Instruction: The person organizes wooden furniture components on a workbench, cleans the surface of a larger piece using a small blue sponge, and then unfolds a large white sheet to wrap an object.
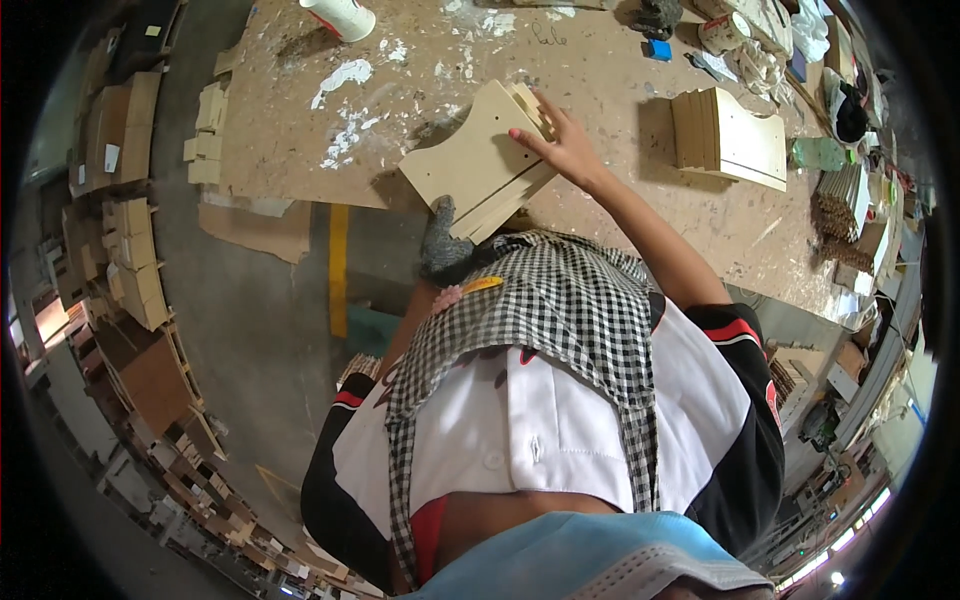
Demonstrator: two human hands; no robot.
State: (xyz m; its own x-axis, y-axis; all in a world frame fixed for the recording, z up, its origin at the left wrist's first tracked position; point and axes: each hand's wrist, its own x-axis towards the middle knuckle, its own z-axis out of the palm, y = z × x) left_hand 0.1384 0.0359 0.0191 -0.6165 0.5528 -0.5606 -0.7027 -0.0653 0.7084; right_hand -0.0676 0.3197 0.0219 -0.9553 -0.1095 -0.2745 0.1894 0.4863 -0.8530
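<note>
A stack of pale, flat wooden boards (482, 150) with a curved cut-out edge and small drilled holes lies tilted at the table's near edge, slightly fanned. My left hand (441, 240), in a dark grey glove, holds the stack's near left corner with the thumb on top; its other fingers are hidden beneath. My bare right hand (565, 148) grips the far right side, thumb over the top board and fingers along the edge. Further right on the table stands a second pile of similar curved boards (735, 140).
The worktable (620, 80) is brown and splashed with white paint. A white cup (342, 18) is at its far left. Rags, a small blue block (658, 50) and a green bottle (818, 154) lie toward the right. Pallets of stacked boards (135, 250) stand left across the floor.
</note>
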